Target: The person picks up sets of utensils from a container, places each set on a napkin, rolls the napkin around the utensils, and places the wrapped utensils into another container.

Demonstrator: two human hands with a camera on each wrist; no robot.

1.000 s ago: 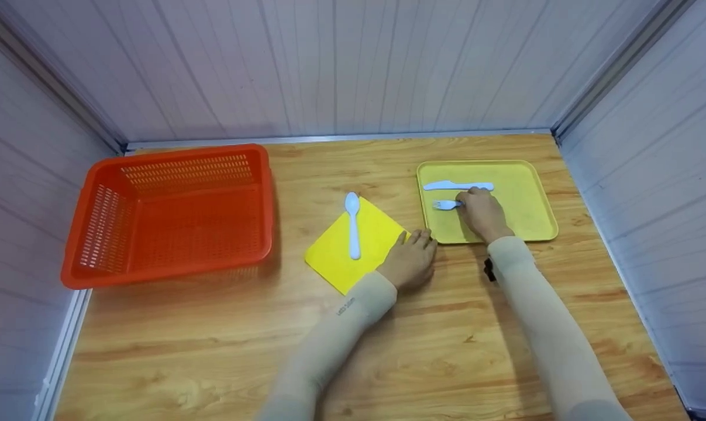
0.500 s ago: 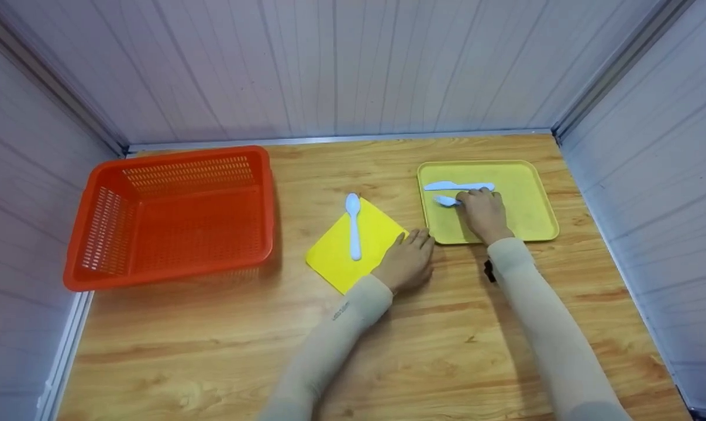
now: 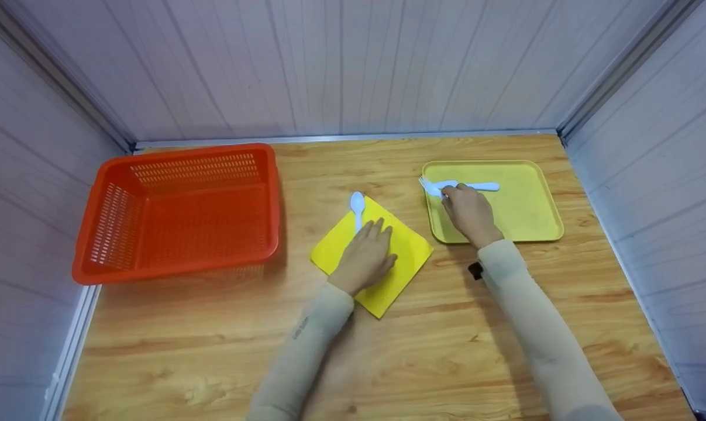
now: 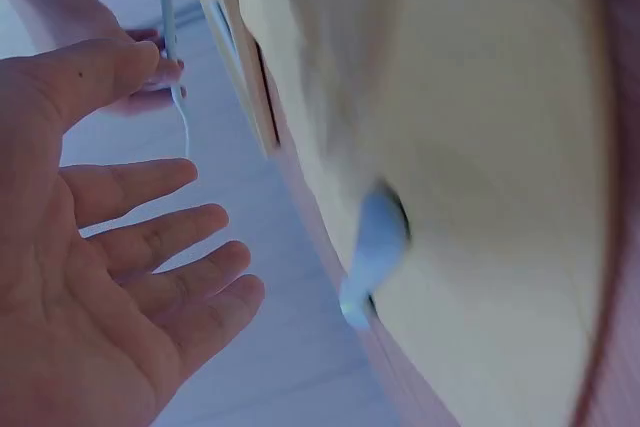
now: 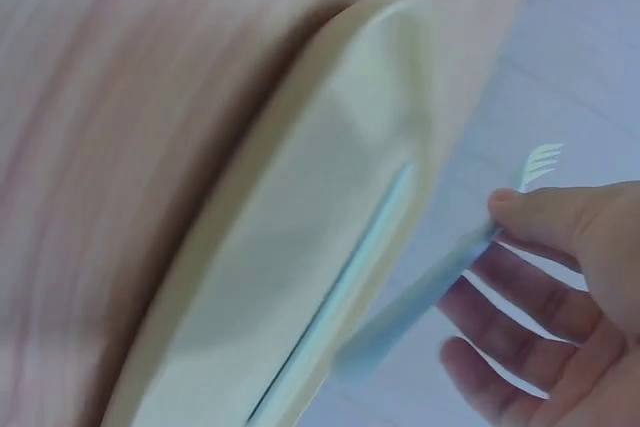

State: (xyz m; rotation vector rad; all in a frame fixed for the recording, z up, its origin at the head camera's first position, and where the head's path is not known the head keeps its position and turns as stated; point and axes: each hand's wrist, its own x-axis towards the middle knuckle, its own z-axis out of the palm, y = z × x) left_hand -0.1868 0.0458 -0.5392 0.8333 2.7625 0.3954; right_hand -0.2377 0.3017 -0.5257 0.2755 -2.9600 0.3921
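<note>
One knife (image 3: 485, 187) lying on tray (image 3: 522, 210), fork (image 5: 430, 289) pinched in my right hand (image 3: 471, 215) above it; spoon (image 3: 357, 204) left of tray ungrasped, left hand (image 3: 363, 258) spread loose. Midway imo.

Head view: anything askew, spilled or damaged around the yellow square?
Nothing looks spilled or damaged. The yellow square lies cornerwise to the tray, and the spoon pokes past the square's edge; both look slightly askew.

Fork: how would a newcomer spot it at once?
Find the yellow tray at right in the head view. Over it, the right hand holds the pale fork. Being held up and having tines sets it apart from the knife lying on the tray.
</note>
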